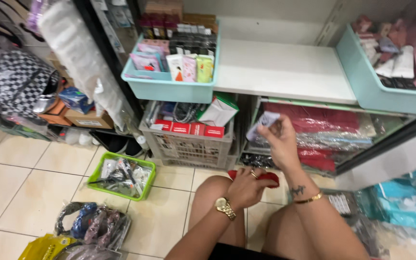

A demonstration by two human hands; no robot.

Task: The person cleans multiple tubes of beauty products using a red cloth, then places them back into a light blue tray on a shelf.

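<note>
Teal bin (169, 89) w/ tubes (191, 67), green tray (121, 192) w/ packets (121, 174)

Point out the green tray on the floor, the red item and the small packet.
green tray (95, 174), head view, left rim.
red item (268, 178), head view, exposed right end.
small packet (265, 120), head view, its middle.

We see an evenly and fairly brightly lit scene, with soft light that seems to come from overhead and leaves only faint shadows on the floor tiles (25, 183). Glare glints off the plastic-wrapped red packs (323, 120) and the white shelf (280, 67), which looks slightly washed out. The raised right hand (280, 142) is motion-blurred, and the edges bend and soften, most of all at the far right.
</note>
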